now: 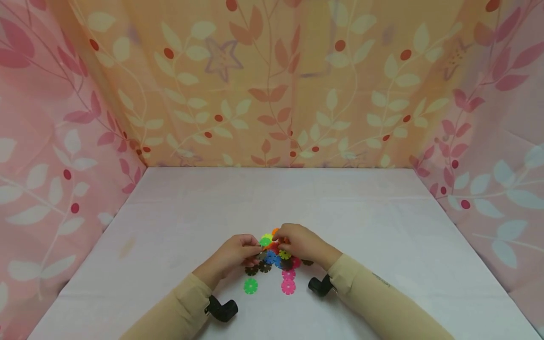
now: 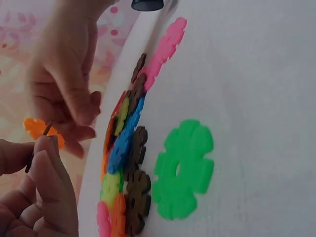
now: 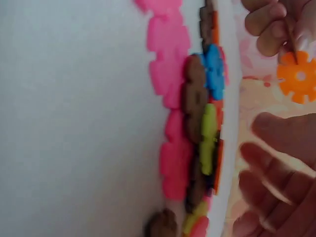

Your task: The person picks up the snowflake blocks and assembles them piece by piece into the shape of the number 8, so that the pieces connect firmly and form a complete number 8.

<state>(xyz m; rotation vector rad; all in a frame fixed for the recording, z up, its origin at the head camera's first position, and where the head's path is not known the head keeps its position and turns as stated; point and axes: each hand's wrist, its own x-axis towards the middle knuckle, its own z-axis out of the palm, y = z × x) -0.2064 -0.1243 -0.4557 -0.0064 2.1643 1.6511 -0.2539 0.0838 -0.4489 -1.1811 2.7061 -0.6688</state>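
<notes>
My left hand [image 1: 231, 255] pinches a thin brown notched snowflake disc [image 3: 290, 39] between thumb and fingers. An orange snowflake disc [image 3: 285, 81] is slotted onto the brown one, crosswise to it, held up off the table. Close by on the right, my right hand [image 1: 305, 242] hovers above the pile with fingers loosely bent; the wrist views show nothing between them. Below both hands lies a loose pile of snowflake discs, among them blue [image 2: 120, 155], brown [image 2: 138, 202] and yellow-green [image 3: 208, 138] ones. In the head view the hands hide part of it.
A green disc [image 1: 250, 285] lies apart at the near left of the pile, and pink discs [image 1: 288, 286] stretch toward the front. The white table [image 1: 191, 203] is bounded by patterned curtains [image 1: 272, 94]. Black wrist devices [image 1: 223, 309] hang below the sleeves.
</notes>
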